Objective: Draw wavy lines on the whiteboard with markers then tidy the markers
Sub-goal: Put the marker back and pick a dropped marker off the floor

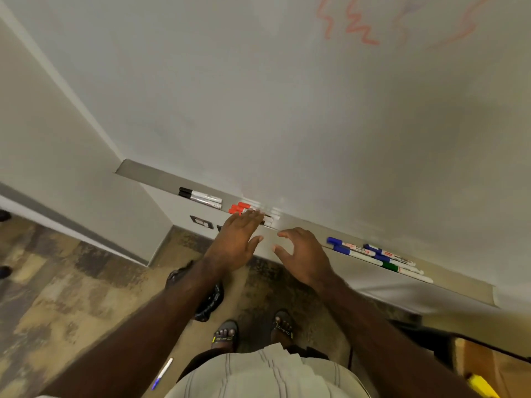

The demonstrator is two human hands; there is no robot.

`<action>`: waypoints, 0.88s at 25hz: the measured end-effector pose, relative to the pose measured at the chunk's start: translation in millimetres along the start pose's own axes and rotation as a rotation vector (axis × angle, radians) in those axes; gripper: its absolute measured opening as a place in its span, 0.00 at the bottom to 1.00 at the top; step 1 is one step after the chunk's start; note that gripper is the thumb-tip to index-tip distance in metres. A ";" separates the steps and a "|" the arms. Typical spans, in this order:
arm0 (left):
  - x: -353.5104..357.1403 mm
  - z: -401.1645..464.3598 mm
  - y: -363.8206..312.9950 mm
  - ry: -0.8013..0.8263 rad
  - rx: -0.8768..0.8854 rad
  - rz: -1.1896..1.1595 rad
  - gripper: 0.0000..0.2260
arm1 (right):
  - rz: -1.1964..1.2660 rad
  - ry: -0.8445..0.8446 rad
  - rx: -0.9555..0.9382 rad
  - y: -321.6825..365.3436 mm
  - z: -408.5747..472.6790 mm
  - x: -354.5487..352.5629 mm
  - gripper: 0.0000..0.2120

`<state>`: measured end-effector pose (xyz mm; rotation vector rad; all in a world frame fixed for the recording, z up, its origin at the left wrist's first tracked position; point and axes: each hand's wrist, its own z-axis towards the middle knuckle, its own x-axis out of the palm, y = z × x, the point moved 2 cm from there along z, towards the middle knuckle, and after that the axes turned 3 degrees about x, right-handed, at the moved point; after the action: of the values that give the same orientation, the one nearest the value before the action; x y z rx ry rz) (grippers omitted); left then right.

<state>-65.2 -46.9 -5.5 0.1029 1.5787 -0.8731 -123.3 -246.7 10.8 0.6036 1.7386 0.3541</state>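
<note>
Head view: markers lie grouped by colour along the tray under the whiteboard, which carries red wavy lines at top right. Black markers sit at the tray's left end, red markers next, and the blue and green markers lie well apart to the right. All have their long axes along the tray, coloured caps pointing left. The left hand is flat, fingers straight and resting on the red group. The right hand hovers beside it over bare tray, fingers spread and loosely curled, holding nothing. One more blue-capped marker lies on the floor, cap toward the person. Risk, as I judge it: the tray is shallow, so a hard sideways push could roll red markers over its front lip, and the floor marker may get missed.
</note>
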 end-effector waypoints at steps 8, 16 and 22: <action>-7.8 -80.8 18.6 -0.139 -0.280 0.152 0.26 | -0.197 0.010 -0.460 45.2 16.2 35.9 0.27; -16.7 -208.9 59.1 -0.239 -0.575 0.175 0.27 | -0.345 0.126 -0.718 131.4 -9.0 115.8 0.32; -24.1 -324.6 90.8 -0.259 -0.771 0.208 0.28 | -0.429 0.173 -0.857 205.9 -48.8 189.4 0.33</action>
<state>-276.2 214.3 -44.0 -0.3759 1.5250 -0.0725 -158.6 33.5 -19.4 -0.4201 1.6247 0.7920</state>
